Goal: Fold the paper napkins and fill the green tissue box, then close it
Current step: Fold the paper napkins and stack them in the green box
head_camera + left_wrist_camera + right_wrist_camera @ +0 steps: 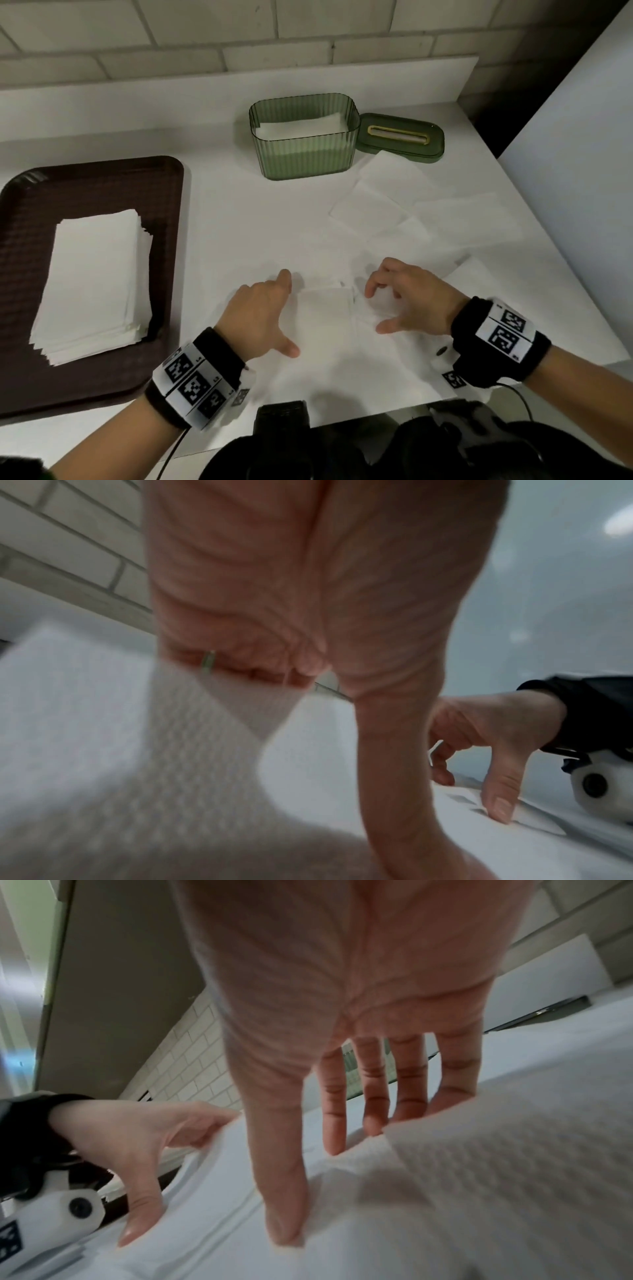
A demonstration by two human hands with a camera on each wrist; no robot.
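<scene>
The ribbed green tissue box (303, 150) stands open at the back centre with white napkins inside. Its green lid (400, 138) lies flat just right of it. At the front centre a white napkin (325, 318) lies on the counter between my hands. My left hand (287, 314) is spread along the napkin's left side, thumb down, and a raised napkin edge (137, 723) hides its fingers. My right hand (376, 311) arches over the right side. Its thumb (284, 1229) and straight fingertips (334, 1145) press on the paper.
A dark brown tray (102, 178) on the left holds a stack of folded napkins (92, 284). Several loose napkins (376, 205) lie spread over the counter's right half. A tiled wall runs behind, and the counter edge is close in front.
</scene>
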